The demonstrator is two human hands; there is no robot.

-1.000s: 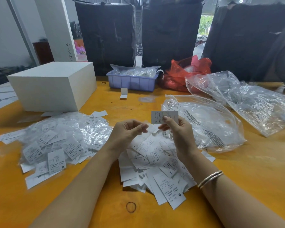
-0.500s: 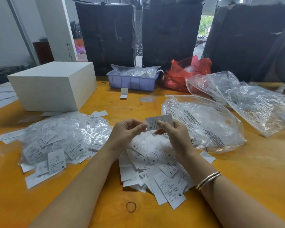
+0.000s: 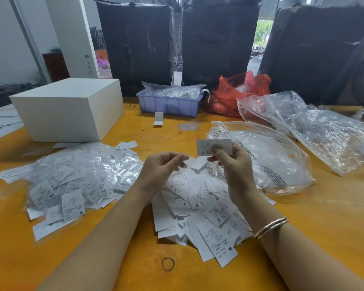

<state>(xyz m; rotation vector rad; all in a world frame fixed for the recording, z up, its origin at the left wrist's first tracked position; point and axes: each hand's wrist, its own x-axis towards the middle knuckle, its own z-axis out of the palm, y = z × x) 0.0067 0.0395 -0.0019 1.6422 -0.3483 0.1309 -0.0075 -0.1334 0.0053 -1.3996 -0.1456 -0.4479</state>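
My right hand [image 3: 235, 164] pinches a small white printed label [image 3: 206, 146] between thumb and fingers and holds it up above a loose pile of size labels [image 3: 200, 204] on the orange table [image 3: 324, 211]. My left hand [image 3: 160, 169] hovers just left of it, its fingers curled with the thumb against the fingertips. Another white label [image 3: 198, 163] shows between the two hands; which hand holds it, if any, I cannot tell. A second heap of labels in clear plastic sleeves [image 3: 72, 177] lies to the left.
A white box [image 3: 69, 110] stands at the back left and a purple tray [image 3: 168, 103] of bagged items behind the hands. A red bag [image 3: 233, 93] and crumpled clear bags [image 3: 271, 162] fill the right. A rubber band [image 3: 168, 264] lies near the front edge.
My right hand tipped the held label down toward my left hand and has now raised it again, a little to the right. My left hand has barely moved.
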